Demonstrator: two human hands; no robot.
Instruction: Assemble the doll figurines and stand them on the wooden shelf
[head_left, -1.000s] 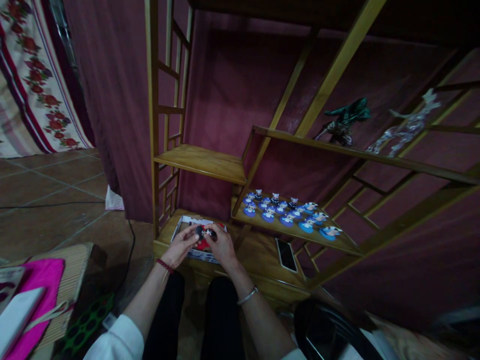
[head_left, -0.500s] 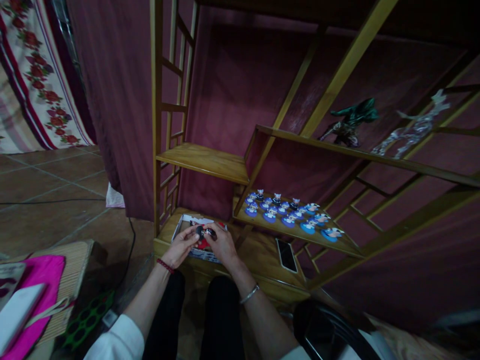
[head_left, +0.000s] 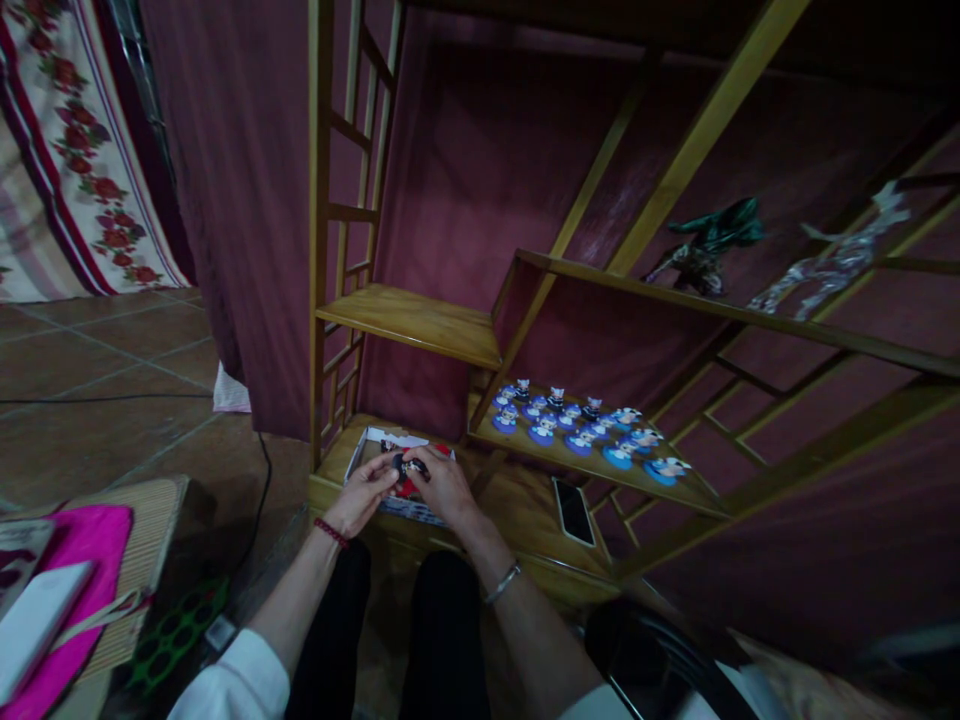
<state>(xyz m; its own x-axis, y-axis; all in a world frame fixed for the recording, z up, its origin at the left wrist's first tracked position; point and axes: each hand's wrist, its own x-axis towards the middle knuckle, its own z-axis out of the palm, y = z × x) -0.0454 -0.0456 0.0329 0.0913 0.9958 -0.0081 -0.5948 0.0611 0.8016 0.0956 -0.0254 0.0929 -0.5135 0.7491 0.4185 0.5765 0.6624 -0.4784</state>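
Note:
Between my hands is a small dark figurine (head_left: 409, 468) with a round black base, held over a cardboard box. My left hand (head_left: 369, 486) pinches the base side, its wrist wearing a red bead bracelet. From the other side the fingers of my right hand (head_left: 442, 487) close on the figurine. Below them the open box (head_left: 362, 450) has white edges, a red patch inside and at least one more small figurine near its back. My hands and the figurine hide much of the box's contents.
Several small figurines on blue and purple bases (head_left: 579, 438) stand on the shelf to the right. A phone (head_left: 574, 511) lies on the lower board. Two larger figures, one green-caped (head_left: 705, 245), stand higher up. A wooden upright (head_left: 319, 240) rises at left.
Both hands stay over the box with the figurine, which has turned slightly between the fingers. The whole view has shifted a little.

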